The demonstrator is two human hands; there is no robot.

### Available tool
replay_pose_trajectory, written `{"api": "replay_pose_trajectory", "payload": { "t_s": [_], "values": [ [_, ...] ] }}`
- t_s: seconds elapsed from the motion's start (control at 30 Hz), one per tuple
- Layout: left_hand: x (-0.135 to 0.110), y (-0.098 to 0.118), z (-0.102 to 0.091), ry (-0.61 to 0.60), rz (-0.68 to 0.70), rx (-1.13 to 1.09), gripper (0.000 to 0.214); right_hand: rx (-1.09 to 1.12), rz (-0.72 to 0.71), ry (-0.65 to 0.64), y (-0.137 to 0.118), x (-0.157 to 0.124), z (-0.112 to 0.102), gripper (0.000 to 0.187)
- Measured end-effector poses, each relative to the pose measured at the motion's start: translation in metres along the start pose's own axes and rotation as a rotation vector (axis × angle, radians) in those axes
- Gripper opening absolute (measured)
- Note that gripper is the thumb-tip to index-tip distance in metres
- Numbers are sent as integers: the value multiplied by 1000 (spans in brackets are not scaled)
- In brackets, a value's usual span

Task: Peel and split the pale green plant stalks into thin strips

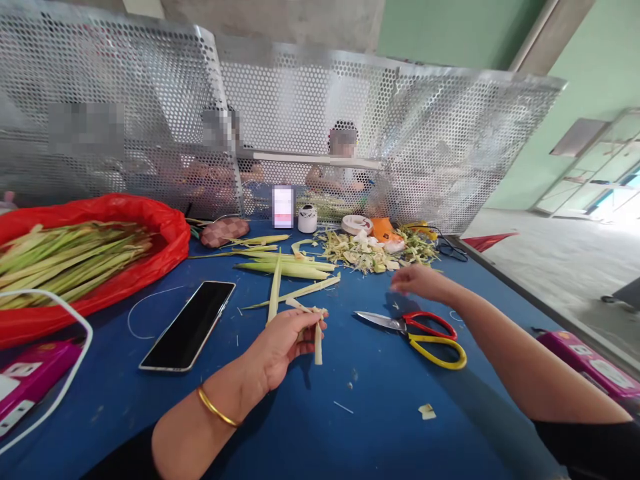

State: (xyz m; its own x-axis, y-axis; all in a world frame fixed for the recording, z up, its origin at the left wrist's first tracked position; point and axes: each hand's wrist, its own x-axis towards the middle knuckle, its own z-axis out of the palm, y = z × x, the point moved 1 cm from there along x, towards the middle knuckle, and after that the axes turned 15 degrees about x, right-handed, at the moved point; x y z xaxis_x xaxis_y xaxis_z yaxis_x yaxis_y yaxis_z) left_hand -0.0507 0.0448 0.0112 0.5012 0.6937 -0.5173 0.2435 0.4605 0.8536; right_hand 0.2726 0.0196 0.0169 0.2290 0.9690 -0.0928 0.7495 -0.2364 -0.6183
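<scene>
My left hand [295, 333] is closed around a folded, pale green leaf strip [319, 343], whose cut end hangs below the fingers. Beyond that hand, several long green leaves [285, 268] lie crossed on the blue table [310, 427]. My right hand [420, 283] hovers just in front of a heap of leaf scraps [357, 252]; its fingers are blurred, and nothing shows in them. Between the hands and nearer to the right one lie scissors [407, 327] with one red and one yellow handle, blades pointing left.
A red bag [173, 233] of long leaves fills the left side. A phone [189, 327] lies flat near my left forearm; another phone [283, 207] stands by a small white jar [307, 219]. Power strips [595, 363] sit at the sides. Behind a perforated metal screen [300, 93] people sit.
</scene>
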Motion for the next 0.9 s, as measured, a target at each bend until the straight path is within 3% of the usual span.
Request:
{"api": "replay_pose_trajectory", "payload": {
  "t_s": [0.07,0.2,0.43,0.63,0.7,0.8,0.9],
  "values": [
    [-1,0,1,-5,-5,7,16,19,13,-59,3,-12,12,10],
    [-2,-1,4,-19,-14,21,16,54,14,-20,8,-24,25,5],
    [-1,1,2,0,-1,7,15,138,-20,-60,9,-8,16,6],
    [0,1,1,-8,-10,8,14,180,-113,345,-4,-2,-1,38],
    [0,2,1,-6,-7,12,15,178,-132,378,-12,-15,-7,42],
    [-1,4,1,-1,1,20,15,201,-139,182,-22,-52,-4,22],
    [-1,4,1,3,-2,23,14,300,-107,-220,-27,-99,14,16]
  ]
}}
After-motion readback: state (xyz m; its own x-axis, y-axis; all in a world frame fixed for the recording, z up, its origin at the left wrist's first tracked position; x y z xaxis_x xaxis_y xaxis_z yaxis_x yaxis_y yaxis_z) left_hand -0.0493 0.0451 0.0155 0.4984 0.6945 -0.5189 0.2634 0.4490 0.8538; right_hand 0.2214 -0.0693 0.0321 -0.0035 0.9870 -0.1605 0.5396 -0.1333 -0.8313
